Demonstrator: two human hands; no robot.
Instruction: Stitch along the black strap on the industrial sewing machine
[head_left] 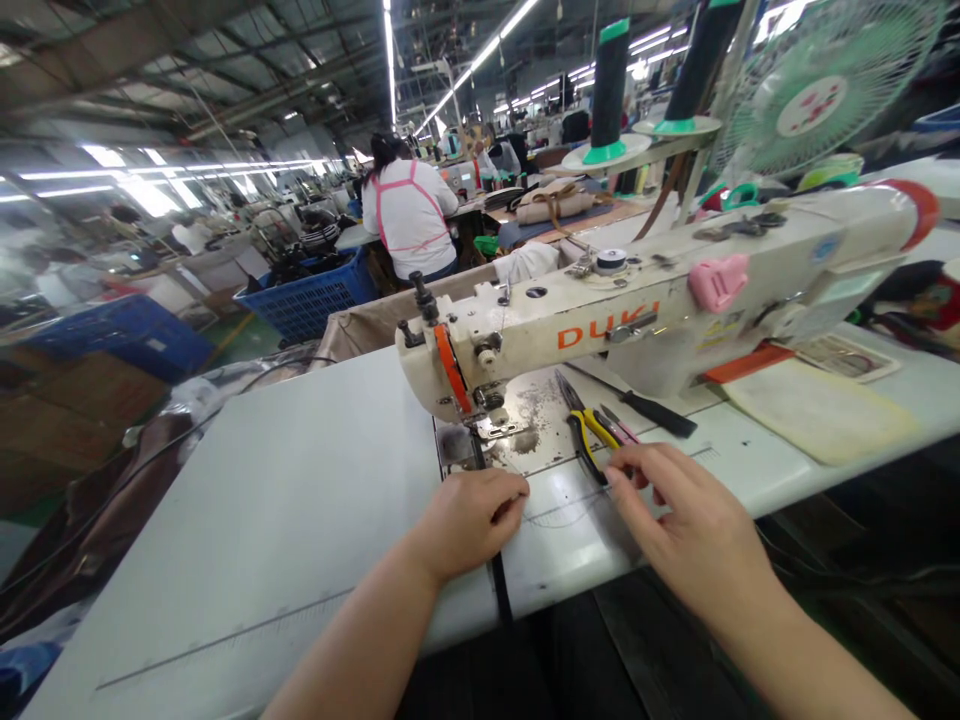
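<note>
My left hand lies closed over a narrow black strap, its thumb and forefinger pinched together. The strap runs from under the presser foot of the sewing machine to the table's front edge. A thin dark thread curves between my two hands and appears to be in both pinches, though its ends are hard to see. My right hand has thumb and forefinger together, beside yellow-and-black pliers. Close to the pliers are pink-handled tweezers or snips and a black-handled screwdriver.
A yellowish pad lies on the white table at right. Thread cones and a green fan stand behind the machine. Blue crates are beyond the table, left. A co-worker in white sits ahead.
</note>
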